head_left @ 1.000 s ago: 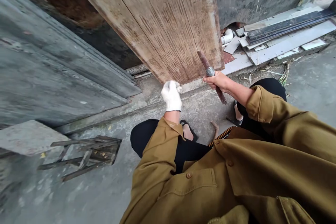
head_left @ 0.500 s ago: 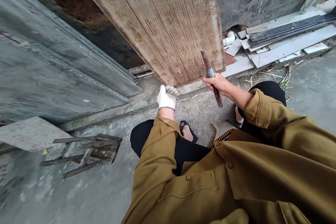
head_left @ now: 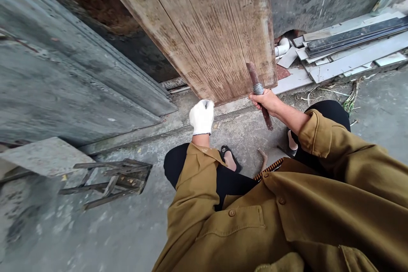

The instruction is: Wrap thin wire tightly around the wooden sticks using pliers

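Observation:
My right hand (head_left: 267, 103), bare, is wrapped round a dark reddish-brown wooden stick (head_left: 253, 73). Grey wire (head_left: 258, 89) is coiled round the middle of that stick, just above my fingers. The stick is tilted, its upper end in front of a weathered wooden board (head_left: 207, 38). My left hand (head_left: 202, 117) wears a white knitted glove and is closed in a fist near the board's lower left corner. Its back faces up, so whatever lies inside the fist, if anything, is hidden. I cannot make out a strand of wire between the two hands.
Grey panels (head_left: 79, 63) lean at the left. A small wooden stool (head_left: 111, 178) lies beside a flat slab (head_left: 47, 157). Tile strips (head_left: 353, 42) are stacked at the right near a white pipe elbow (head_left: 283, 46). A short branch (head_left: 263, 159) lies between my feet.
My left fist has turned over, so its curled fingers no longer show and its back faces up. My right hand keeps its grip on the stick. The view has shifted slightly.

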Demonstrator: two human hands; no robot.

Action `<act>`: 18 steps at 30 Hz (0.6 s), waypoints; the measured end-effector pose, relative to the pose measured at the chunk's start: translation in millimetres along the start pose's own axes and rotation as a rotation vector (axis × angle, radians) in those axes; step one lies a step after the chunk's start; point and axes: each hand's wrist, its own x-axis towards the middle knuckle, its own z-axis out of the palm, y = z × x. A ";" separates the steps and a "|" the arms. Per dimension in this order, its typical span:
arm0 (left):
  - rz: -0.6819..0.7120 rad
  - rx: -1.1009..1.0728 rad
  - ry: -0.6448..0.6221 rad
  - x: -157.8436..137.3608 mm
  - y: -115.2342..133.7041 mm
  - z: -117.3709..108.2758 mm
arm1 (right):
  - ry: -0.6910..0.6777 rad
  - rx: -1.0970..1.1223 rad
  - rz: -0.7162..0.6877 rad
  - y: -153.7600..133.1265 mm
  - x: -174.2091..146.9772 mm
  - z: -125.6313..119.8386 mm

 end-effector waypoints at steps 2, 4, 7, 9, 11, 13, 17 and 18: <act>0.040 -0.421 -0.063 -10.4 7.6 13.5 | 0.001 -0.003 0.001 1.9 -0.2 3.0; 0.094 -0.819 -0.272 -22.9 17.8 31.8 | -0.006 0.003 0.003 3.8 -0.8 7.5; 0.091 -1.175 -0.434 -37.2 35.1 57.5 | -0.014 0.012 0.023 6.8 -1.1 14.5; 0.070 -1.282 -0.372 -40.7 45.1 68.5 | -0.007 0.008 0.038 9.2 -0.5 17.9; 0.031 -1.329 -0.286 -40.5 52.8 74.0 | 0.000 -0.003 0.046 11.5 0.4 19.7; 0.000 -1.370 -0.243 -39.1 58.3 74.8 | -0.009 -0.015 0.045 13.2 0.8 20.0; -0.009 -1.443 -0.222 -36.8 63.5 64.2 | -0.019 0.004 0.078 12.1 -0.4 17.4; -0.015 -1.449 -0.207 -36.0 63.3 59.2 | -0.004 0.025 0.093 10.7 -0.8 16.2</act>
